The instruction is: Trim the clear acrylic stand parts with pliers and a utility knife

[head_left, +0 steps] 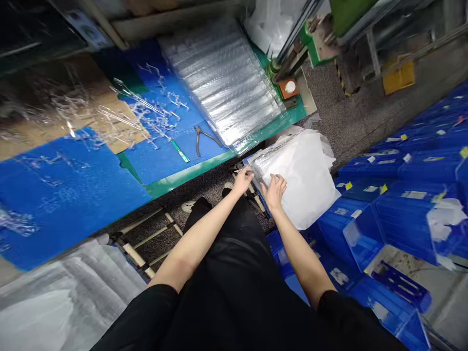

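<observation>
A stack of white plastic sheeting [303, 180] lies on top of blue plastic crates [405, 209], just beside the green edge of the bench [190, 174], with a clear plastic layer [265, 163] at its corner. The left hand [242, 180] has its fingers drawn together at that corner and seems to pinch the clear layer, while the right hand [274, 191] rests on the stack with its fingers spread. On the bench's blue mats [66, 195] lie a wide sheet of bubble wrap [223, 80], scattered clear plastic parts [153, 112] and a pair of pliers [204, 140]. More crates with yellow labels fill the right side, above a speckled grey floor [329, 87]. A green machine [314, 41] stands beyond the bench.
</observation>
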`<state>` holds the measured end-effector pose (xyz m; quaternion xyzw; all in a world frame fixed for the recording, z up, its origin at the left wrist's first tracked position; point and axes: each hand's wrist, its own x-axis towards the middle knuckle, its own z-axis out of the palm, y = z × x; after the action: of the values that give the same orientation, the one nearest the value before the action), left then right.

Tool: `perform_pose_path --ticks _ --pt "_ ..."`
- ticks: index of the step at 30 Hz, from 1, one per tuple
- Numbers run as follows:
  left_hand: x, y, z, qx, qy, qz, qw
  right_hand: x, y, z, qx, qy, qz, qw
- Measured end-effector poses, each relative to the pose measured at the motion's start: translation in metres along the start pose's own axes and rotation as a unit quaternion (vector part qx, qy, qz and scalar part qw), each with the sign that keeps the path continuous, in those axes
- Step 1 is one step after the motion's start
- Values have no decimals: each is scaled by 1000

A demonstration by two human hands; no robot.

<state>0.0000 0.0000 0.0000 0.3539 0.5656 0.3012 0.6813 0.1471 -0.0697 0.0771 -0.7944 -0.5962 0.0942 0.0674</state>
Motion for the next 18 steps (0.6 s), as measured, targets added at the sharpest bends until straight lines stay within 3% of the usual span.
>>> perform_pose_path --ticks 3,5,8,12,15,18 --pt "8 7 9 -6 18 12 1000 8 5 -9 21 -3 -23 999" --pt "10 10 5 -27 48 15 998 24 -1 -15 36 -12 -56 998" --pt "13 11 -12 -86 127 3 988 69 -29 -14 54 -48 -140 988" --pt "30 8 -28 -207 209 -33 955 137 -80 14 46 -112 -240 963" --pt "52 14 -28 -309 205 -46 928 167 -101 36 21 -147 -267 952" --pt "68 28 -27 -397 170 -47 901 180 -103 37 6 -159 -297 941"
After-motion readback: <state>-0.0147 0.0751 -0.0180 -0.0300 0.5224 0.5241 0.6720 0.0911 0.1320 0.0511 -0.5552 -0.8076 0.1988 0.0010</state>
